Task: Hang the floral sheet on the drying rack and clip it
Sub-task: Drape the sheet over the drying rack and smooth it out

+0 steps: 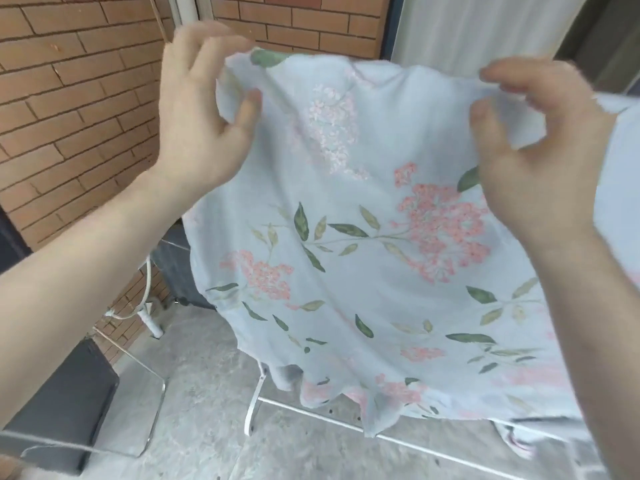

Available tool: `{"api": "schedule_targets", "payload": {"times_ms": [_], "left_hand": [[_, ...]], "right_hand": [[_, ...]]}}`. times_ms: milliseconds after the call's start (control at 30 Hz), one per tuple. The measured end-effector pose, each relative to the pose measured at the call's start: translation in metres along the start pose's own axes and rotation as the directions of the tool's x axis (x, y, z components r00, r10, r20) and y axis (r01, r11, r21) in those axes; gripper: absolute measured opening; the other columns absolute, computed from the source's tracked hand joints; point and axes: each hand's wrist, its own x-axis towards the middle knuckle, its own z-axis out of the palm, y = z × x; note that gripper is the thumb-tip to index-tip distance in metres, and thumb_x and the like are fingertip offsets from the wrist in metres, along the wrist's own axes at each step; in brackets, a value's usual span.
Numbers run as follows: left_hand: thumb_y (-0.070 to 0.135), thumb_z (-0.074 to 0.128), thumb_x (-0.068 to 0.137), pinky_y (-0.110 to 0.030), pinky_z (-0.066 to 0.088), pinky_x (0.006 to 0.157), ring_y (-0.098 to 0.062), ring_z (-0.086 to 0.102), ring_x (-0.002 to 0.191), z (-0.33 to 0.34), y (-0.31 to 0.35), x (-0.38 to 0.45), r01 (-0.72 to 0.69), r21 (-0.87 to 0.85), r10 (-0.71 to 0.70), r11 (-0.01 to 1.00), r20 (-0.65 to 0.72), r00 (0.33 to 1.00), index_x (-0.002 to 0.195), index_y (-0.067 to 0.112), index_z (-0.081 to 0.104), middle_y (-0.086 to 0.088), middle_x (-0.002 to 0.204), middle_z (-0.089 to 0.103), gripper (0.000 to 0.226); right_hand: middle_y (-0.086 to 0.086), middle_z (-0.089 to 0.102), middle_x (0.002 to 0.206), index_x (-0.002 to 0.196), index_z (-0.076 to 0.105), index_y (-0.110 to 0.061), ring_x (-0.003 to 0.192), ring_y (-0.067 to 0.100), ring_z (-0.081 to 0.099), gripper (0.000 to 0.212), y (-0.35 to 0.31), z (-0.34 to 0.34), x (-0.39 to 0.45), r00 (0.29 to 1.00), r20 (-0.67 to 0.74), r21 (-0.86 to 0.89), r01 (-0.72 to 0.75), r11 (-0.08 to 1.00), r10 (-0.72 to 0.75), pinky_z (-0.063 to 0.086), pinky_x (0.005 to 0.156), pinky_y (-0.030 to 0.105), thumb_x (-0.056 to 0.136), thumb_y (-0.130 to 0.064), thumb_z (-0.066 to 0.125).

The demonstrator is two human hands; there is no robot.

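Note:
The floral sheet, pale blue with pink blossoms and green leaves, is stretched out in front of me. My left hand pinches its upper left edge between thumb and fingers. At the upper right edge my right hand grips a bunch of the fabric. The cloth hangs down over the white drying rack, of which only the foot and a low bar show below the hem. No clip is in view.
A brick wall stands at the left and behind. A white curtain or cloth hangs at the back right. On the marble floor sit a dark box and a chrome frame.

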Motion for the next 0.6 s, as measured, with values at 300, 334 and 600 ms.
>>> {"api": "schedule_targets", "payload": {"times_ms": [300,334,600], "left_hand": [[0.022,0.076,0.089,-0.028,0.042,0.105,-0.013,0.054,0.124,0.126,0.175,-0.11,0.147,-0.334,0.096,0.931,0.612,0.785,0.128,0.024,0.061,0.009,0.13,0.054,0.042],[0.024,0.076,0.089,-0.027,0.041,0.104,-0.013,0.054,0.122,0.141,0.187,-0.12,0.159,-0.334,0.1,0.929,0.642,0.761,0.128,0.024,0.06,0.009,0.13,0.054,0.043],[0.025,0.081,0.084,-0.03,0.047,0.093,-0.008,0.058,0.109,0.243,0.296,-0.172,0.459,-0.228,-0.12,0.859,0.781,0.613,0.117,0.031,0.063,0.015,0.118,0.059,0.037]], "right_hand": [[-0.014,0.066,0.118,0.116,0.067,-0.027,0.103,0.011,0.066,0.025,0.125,-0.117,-0.221,0.691,-0.113,-0.004,-0.719,0.695,0.714,0.056,0.09,0.043,0.096,-0.013,0.067],[-0.015,0.064,0.122,0.119,0.064,-0.031,0.106,0.011,0.065,0.027,0.14,-0.133,-0.243,0.611,-0.085,-0.015,-0.791,0.612,0.787,0.057,0.089,0.041,0.096,-0.017,0.068],[-0.006,0.058,0.132,0.137,0.051,-0.023,0.103,0.012,0.066,0.051,0.271,-0.256,-0.338,0.184,-0.03,0.02,-0.983,0.184,0.982,0.051,0.077,0.024,0.092,-0.025,0.075]]}}
